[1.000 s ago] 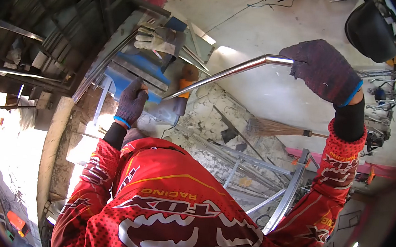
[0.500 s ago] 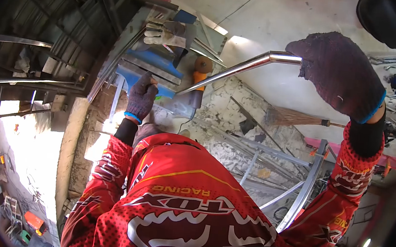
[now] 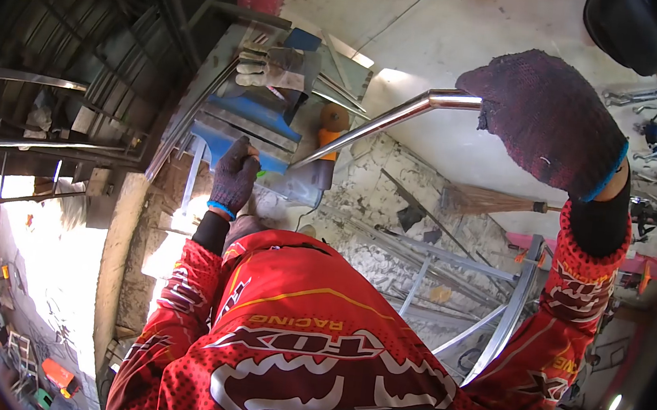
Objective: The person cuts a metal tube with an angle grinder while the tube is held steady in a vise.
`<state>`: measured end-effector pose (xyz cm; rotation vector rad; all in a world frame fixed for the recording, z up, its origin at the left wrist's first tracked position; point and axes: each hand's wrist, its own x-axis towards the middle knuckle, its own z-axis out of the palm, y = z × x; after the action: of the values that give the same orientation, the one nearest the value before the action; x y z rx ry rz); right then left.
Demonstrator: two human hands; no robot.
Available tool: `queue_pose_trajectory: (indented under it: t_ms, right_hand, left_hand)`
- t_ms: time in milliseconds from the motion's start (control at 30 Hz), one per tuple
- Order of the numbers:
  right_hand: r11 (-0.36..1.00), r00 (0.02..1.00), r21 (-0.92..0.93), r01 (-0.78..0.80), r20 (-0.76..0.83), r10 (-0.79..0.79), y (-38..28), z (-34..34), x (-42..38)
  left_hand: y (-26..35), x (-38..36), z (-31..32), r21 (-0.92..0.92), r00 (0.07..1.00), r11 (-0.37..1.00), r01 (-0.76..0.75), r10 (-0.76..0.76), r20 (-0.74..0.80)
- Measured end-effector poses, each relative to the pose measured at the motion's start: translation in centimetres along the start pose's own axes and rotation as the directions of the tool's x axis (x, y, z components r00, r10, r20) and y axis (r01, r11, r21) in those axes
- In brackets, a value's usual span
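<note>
My right hand [image 3: 546, 123], in a dark knitted glove, is raised at the upper right and closed round the upper end of a shiny bent metal tube [image 3: 379, 127]. From my fist the tube slants down to the left, its lower end beside the right end of a blue bench vise [image 3: 259, 144]. Against the vise's near side is my gloved left hand [image 3: 235, 176], its fingers curled. What they hold, if anything, is hidden. An angle grinder [image 3: 328, 138] with an orange body lies just behind the tube's lower end.
Pale work gloves [image 3: 267, 66] lie on the workbench [image 3: 229, 41] behind the vise. A straw broom [image 3: 495, 202] and a metal frame [image 3: 517, 302] are to the right. Tools [image 3: 654, 149] line the far right. Metal bars [image 3: 42, 142] stand out at left.
My right hand and the tube's upper end have shifted slightly left. My left hand stays at the vise, a little lower in view.
</note>
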<state>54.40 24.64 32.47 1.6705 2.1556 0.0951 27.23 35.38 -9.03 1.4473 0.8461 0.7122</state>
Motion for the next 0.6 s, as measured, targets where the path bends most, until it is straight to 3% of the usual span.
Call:
queue_pose_trajectory:
  t_ms: [133,233,333,433,500,600]
  right_hand:
    - [0.996,0.996,-0.086,0.015,-0.089,-0.023,0.7,1.2,-0.3]
    - [0.996,0.994,-0.078,0.042,-0.1,-0.05,0.7,1.0,-0.5]
    - [0.999,0.998,-0.012,-0.05,-0.048,0.049,-0.2,0.5,-0.7]
    - [1.0,0.988,0.022,0.017,-0.151,-0.013,-0.2,1.3,-0.9]
    - [0.997,0.972,0.045,0.069,-0.227,-0.058,-0.1,1.4,-1.1]
    - [0.999,0.981,0.036,-0.013,-0.193,0.019,-0.5,1.3,-0.8]
  left_hand:
    - [-0.4,0.1,-0.2,-0.016,1.0,1.0,-0.02,0.02,-0.004]
    - [-0.7,0.2,-0.3,0.006,1.0,1.0,-0.002,0.002,-0.013]
    - [-0.6,0.2,0.0,0.009,1.0,1.0,0.012,-0.012,-0.013]
    - [-0.5,0.1,0.1,-0.028,0.999,0.998,0.053,-0.053,-0.009]
    - [-0.1,0.2,0.0,0.022,1.0,1.0,-0.013,0.012,0.015]
    - [-0.3,0.3,0.0,-0.011,1.0,1.0,0.018,-0.018,-0.002]
